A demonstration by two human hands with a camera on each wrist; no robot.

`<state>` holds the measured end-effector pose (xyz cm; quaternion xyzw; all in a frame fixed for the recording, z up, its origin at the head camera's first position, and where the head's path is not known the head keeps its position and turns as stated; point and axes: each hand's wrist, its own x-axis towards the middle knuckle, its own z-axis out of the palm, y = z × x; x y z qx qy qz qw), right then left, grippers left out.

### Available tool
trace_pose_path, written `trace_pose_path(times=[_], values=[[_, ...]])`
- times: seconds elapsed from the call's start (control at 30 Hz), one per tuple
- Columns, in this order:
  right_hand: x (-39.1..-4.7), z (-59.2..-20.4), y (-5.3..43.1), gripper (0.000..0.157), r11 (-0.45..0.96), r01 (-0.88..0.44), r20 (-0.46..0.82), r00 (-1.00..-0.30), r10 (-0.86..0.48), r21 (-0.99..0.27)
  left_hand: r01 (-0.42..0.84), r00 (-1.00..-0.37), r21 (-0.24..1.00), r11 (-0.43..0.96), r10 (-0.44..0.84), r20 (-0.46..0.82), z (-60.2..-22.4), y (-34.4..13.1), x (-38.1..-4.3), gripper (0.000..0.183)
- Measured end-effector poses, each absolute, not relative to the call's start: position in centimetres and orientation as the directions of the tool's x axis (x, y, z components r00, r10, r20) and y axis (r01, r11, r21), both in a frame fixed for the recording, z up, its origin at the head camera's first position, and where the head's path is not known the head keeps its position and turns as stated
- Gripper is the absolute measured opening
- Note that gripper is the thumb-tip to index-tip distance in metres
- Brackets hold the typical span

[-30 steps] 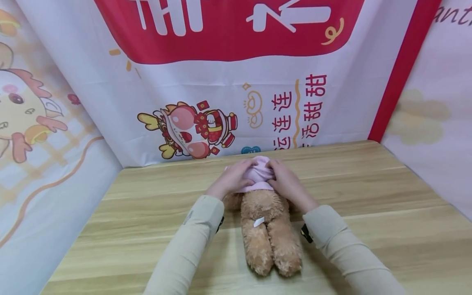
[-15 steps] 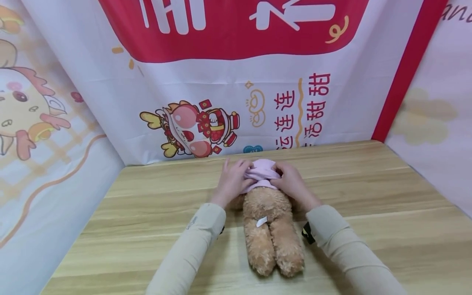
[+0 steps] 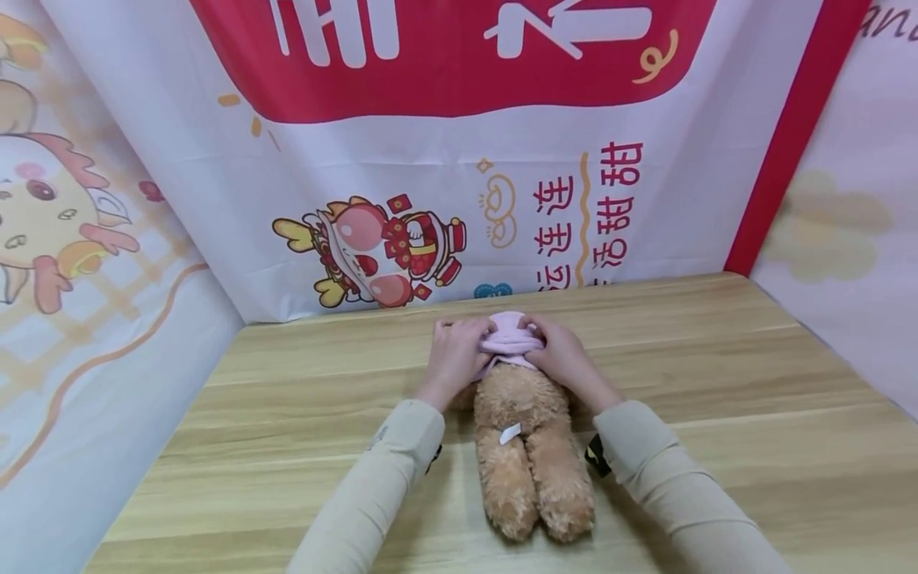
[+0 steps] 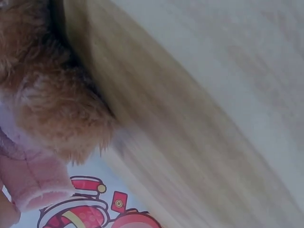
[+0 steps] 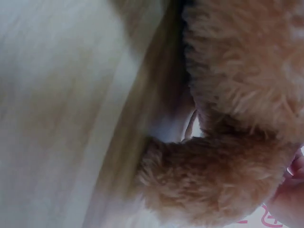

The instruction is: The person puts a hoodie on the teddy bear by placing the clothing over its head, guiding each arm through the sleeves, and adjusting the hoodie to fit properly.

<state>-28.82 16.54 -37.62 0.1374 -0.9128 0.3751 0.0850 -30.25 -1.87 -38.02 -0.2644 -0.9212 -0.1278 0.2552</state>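
Observation:
A brown plush toy (image 3: pixel 521 396) lies lengthwise on the wooden table, its two legs towards me and a small white tag (image 3: pixel 510 434) between them. Bunched pink cloth (image 3: pixel 510 341) covers its far end, and its head cannot be seen. My left hand (image 3: pixel 457 356) grips the cloth's left side, while my right hand (image 3: pixel 564 354) pinches the right side. In the left wrist view a furry arm (image 4: pixel 64 116) shows beside a pink cuff-like opening (image 4: pixel 42 187). In the right wrist view the other arm (image 5: pixel 213 178) lies close to part of my right hand (image 5: pixel 287 199).
The wooden table (image 3: pixel 301 414) meets a white and red printed cloth backdrop (image 3: pixel 402 143) just beyond the toy. Printed side panels (image 3: pixel 846 239) stand left and right of the table.
The pink cloth is bunched higher, with a folded band and an arched lower edge. My left hand shifted slightly and its fingers draw in on the cloth. The toy stays almost in place.

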Motion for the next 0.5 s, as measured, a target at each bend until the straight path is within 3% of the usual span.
trace_pose_path(times=[0.27,0.5], values=[[-28.99,-37.71,16.39,0.027,0.69,-0.394,0.362,-0.91,-0.201,-0.608,0.557,-0.784,0.163,0.815,0.45,0.426,-37.7,-1.49,-30.31,0.026],[-29.32,-37.03,16.22,0.033,0.688,-0.367,0.304,-0.927,-0.218,-0.626,0.55,-0.808,0.167,0.819,0.47,0.356,-37.22,-1.48,-30.59,0.026]])
